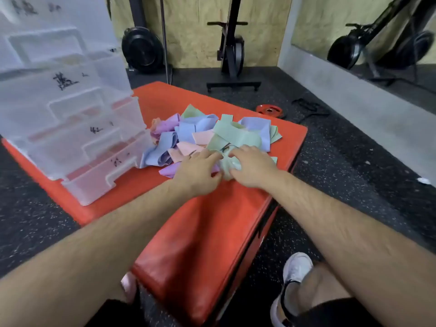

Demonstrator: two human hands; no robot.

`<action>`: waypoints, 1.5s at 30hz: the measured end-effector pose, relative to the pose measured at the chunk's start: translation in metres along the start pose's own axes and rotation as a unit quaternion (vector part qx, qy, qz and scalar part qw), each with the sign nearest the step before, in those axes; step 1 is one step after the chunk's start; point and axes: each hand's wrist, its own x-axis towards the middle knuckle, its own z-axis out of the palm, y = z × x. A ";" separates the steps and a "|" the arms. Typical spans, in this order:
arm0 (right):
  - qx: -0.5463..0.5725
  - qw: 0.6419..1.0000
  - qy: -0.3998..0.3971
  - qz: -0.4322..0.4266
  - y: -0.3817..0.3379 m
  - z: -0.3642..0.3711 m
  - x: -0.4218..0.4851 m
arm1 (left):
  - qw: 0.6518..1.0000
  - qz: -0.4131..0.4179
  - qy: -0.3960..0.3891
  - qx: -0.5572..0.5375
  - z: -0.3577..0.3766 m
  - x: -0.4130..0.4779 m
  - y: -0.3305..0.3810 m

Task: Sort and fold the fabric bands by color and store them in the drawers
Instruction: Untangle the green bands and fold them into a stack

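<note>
One pale green band [226,164] is being pinched by the left hand [199,172] and right hand [251,167] at the near edge of the pastel pile [203,135] on a red pad [212,220]; folding is seemingly starting, next needing a neat crease before reaching the clear drawers [70,128] leftward

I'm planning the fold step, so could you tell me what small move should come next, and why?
Probably pull the green band clear of the pile: left hand and right hand both pinch it, yet it lies bunched at the near edge.
</note>
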 end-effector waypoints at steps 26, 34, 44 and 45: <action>0.178 0.978 -0.078 0.081 0.022 -0.008 0.044 | 0.992 -0.077 -0.030 -0.096 -0.009 0.063 -0.037; 0.192 0.978 -0.060 0.061 0.024 0.000 0.050 | 0.992 -0.067 0.000 -0.104 -0.012 0.062 -0.024; 0.234 0.961 0.124 -0.077 0.001 -0.006 0.073 | 0.968 0.040 0.139 -0.207 -0.060 0.054 -0.019; 0.247 0.957 0.139 -0.070 -0.003 -0.008 0.074 | 0.964 0.041 0.158 -0.212 -0.064 0.053 -0.020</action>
